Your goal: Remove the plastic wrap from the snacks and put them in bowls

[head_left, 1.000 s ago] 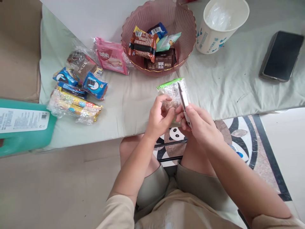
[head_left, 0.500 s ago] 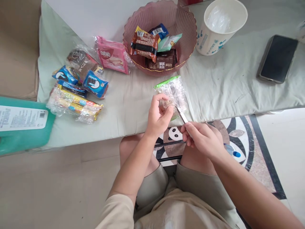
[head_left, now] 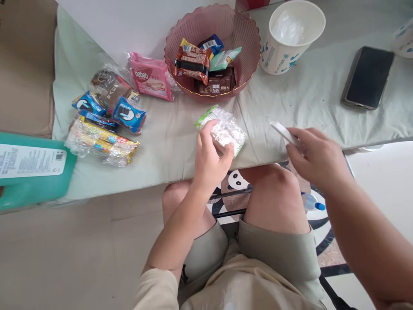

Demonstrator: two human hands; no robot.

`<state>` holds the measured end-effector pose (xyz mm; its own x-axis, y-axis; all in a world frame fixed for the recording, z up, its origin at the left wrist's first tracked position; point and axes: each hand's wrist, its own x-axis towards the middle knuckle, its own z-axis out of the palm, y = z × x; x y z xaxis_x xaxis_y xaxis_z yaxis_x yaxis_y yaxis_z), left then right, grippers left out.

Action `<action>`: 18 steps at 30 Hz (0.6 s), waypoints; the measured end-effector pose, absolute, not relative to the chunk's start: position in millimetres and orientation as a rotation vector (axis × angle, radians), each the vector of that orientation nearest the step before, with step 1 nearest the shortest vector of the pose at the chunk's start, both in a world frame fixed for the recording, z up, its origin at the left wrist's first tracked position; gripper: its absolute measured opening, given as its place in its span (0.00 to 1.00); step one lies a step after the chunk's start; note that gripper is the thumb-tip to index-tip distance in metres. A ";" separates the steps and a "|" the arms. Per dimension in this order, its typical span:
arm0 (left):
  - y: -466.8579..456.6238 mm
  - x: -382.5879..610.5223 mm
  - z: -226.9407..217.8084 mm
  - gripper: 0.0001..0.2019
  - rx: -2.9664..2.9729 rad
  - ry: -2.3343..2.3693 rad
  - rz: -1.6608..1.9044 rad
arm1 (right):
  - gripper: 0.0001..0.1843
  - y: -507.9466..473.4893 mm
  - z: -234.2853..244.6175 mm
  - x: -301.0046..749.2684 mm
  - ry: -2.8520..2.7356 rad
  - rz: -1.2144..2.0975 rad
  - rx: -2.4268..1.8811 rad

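My left hand [head_left: 209, 159] is closed on a clear crinkled snack packet [head_left: 224, 129] with a green edge, pressing it onto the pale green tablecloth [head_left: 167, 142] near the table's front edge. My right hand [head_left: 314, 157] is to the right, fingers closed round a small white-handled cutter [head_left: 280, 129] whose tip points up and left over the cloth. The two hands are apart. Behind the packet stands a ribbed pink bowl [head_left: 247, 38] holding several wrapped snacks.
A heap of wrapped snacks [head_left: 103, 116] and a pink wafer pack [head_left: 150, 79] lie at the left. A white paper cup [head_left: 287, 38] and a black phone [head_left: 368, 77] sit at the right. A teal container [head_left: 32, 170] lies at the far left. My knees are under the table edge.
The right hand has drawn the cutter away from the packet and swung right. The left hand has lowered the packet flat onto the cloth.
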<state>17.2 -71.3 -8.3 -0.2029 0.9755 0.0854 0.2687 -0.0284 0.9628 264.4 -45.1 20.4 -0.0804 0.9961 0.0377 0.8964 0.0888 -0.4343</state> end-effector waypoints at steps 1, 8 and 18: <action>-73.7 12.5 -2.8 0.31 1.400 1.617 1.211 | 0.23 -34.6 18.0 267.4 -2.071 0.382 -1.888; -59.8 -33.3 20.1 0.28 1.703 1.806 0.973 | 0.23 7.3 21.7 269.1 -2.046 0.220 -2.045; -45.6 -49.7 15.9 0.05 1.607 1.909 0.971 | 0.27 -25.2 16.9 172.8 -2.239 0.784 -1.030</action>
